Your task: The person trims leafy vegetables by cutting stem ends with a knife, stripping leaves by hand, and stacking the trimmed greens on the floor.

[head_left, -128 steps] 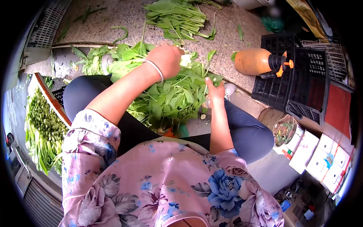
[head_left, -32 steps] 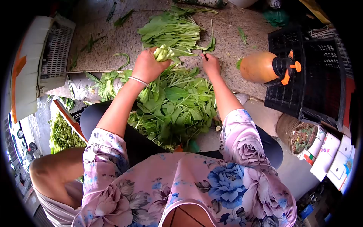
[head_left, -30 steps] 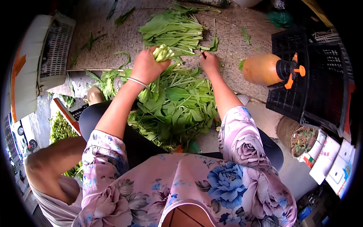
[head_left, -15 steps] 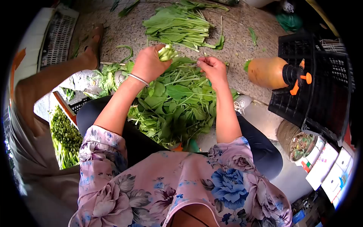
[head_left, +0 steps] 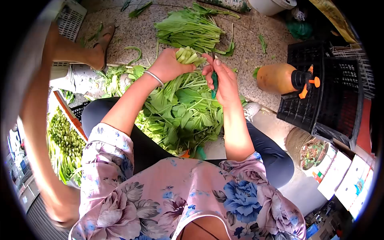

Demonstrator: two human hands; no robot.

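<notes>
My left hand, with a bangle at the wrist, is closed around a bunch of leafy green vegetables; their pale cut stem ends point up and to the right. Close by on the right, my right hand is closed on a small knife with a green handle, its narrow dark blade pointing away from me. Below both hands, a heap of loose leafy greens lies between my legs. Beyond them, a laid-out pile of greens rests on the speckled floor, stems toward the right.
To the right are an orange spray bottle, black plastic crates and a round container of scraps. Green stems stand packed in a box at left. Another person's leg is there too, near a pale crate.
My right hand has turned, bringing the knife into clear view, and come nearer my left hand. The bunch has shifted slightly right. The other person at left has moved.
</notes>
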